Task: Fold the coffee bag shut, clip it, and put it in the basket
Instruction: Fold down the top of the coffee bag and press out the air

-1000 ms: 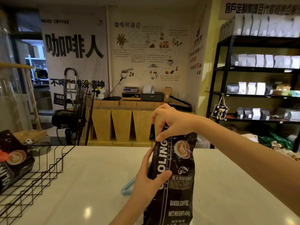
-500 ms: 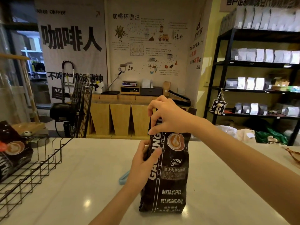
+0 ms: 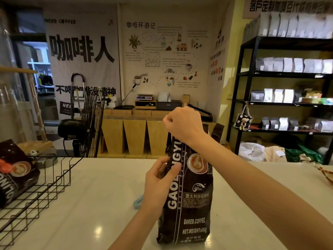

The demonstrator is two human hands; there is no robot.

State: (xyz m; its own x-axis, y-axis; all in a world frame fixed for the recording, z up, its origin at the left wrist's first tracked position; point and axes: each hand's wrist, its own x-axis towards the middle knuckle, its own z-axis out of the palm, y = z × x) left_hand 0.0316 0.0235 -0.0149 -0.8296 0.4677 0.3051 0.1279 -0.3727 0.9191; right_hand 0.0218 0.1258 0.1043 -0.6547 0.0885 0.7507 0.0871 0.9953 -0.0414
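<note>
A tall black coffee bag (image 3: 191, 204) with white lettering stands upright on the white counter (image 3: 90, 204). My right hand (image 3: 183, 125) is closed over the bag's top edge, hiding it. My left hand (image 3: 160, 181) pinches the bag's left side seam at mid-height. A light blue clip (image 3: 137, 202) lies on the counter just left of the bag, mostly hidden behind my left wrist. The black wire basket (image 3: 46, 188) stands at the counter's left end.
Another black coffee bag (image 3: 16, 174) lies inside the basket. A black fan (image 3: 90, 123) stands beyond the counter at the left. Shelves (image 3: 288, 74) with white bags fill the right wall. A brown object (image 3: 325, 175) sits at the counter's right edge.
The bag has settled upright on the counter. My right hand has closed tighter over the bag's top, and my left hand has shifted to the side seam.
</note>
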